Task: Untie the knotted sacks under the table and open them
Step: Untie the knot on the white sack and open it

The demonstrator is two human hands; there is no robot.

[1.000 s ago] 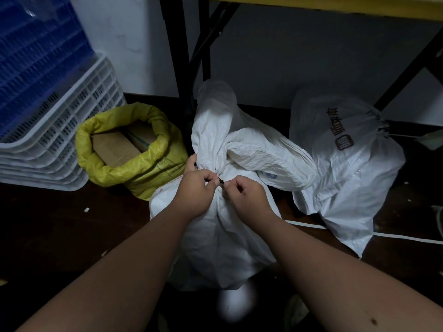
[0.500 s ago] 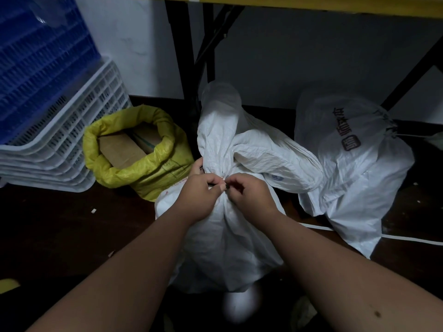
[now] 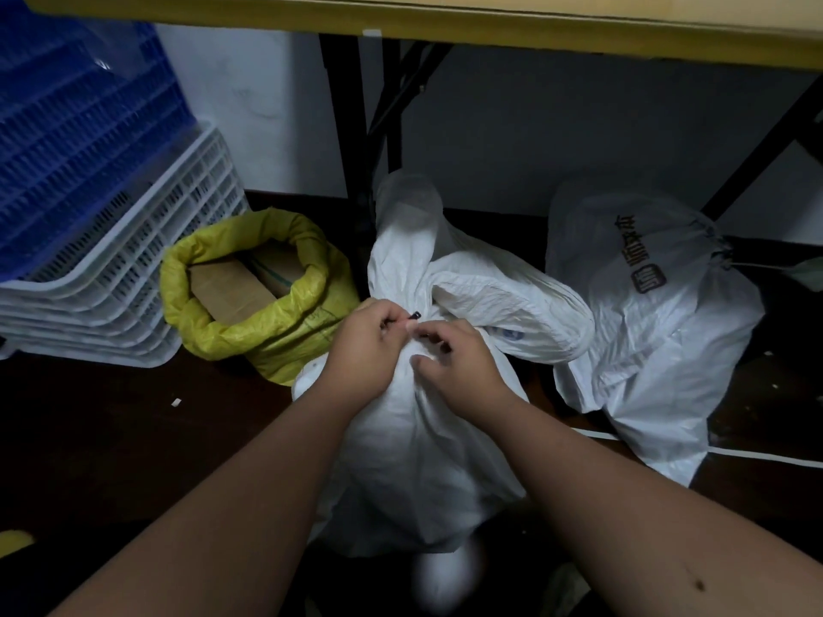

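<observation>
At frame centre, under the tabletop (image 3: 490,24), the white sack (image 3: 414,438) is tied; its black tie (image 3: 415,315) is pinched by the left hand (image 3: 367,345); the right hand (image 3: 458,362) holds the neck loosely curled. The woven fabric is judged soft and slippery; hold is best taken at the tie.

Dim overall; floor (image 3: 111,438) in deep shadow. Brightest patch on the far wall (image 3: 267,104) at left. Wide-angle bowing bends the table edge (image 3: 490,33) (top of frame). Near forearms soft, slightly blurred.
</observation>
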